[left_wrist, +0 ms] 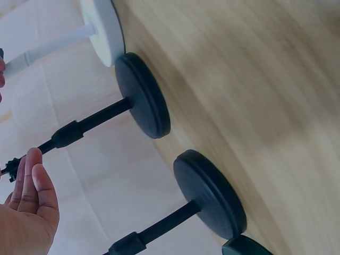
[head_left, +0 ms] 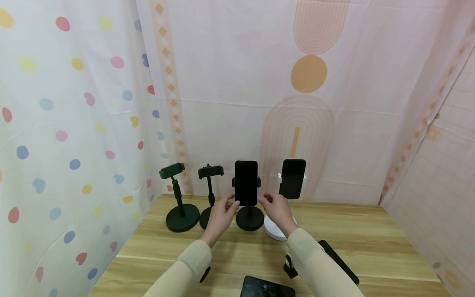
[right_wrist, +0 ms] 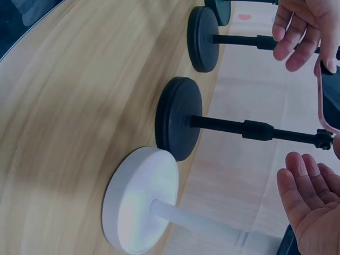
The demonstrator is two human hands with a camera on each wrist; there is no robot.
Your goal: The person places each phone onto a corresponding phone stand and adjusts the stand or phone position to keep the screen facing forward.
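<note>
A black phone [head_left: 246,182] stands upright in the clamp of a black phone stand [head_left: 250,219]. In the right wrist view this phone [right_wrist: 332,101] shows a pinkish edge. My left hand [head_left: 222,215] is at its lower left corner, thumb tip against the corner and fingers extended behind. On the other side my right hand [head_left: 278,211] is at the lower right corner, thumb and forefinger beside the edge. The right wrist view shows the right palm [right_wrist: 313,204] turned up, fingers loosely straight. Neither hand has its fingers wrapped round anything.
A white stand [head_left: 275,228] on the right holds another phone [head_left: 292,179]. To the left stand a second black stand [head_left: 210,172] and a dark green stand [head_left: 182,217], their clamps unfilled. A tablet [head_left: 267,286] and a dark phone [head_left: 338,261] lie near the front.
</note>
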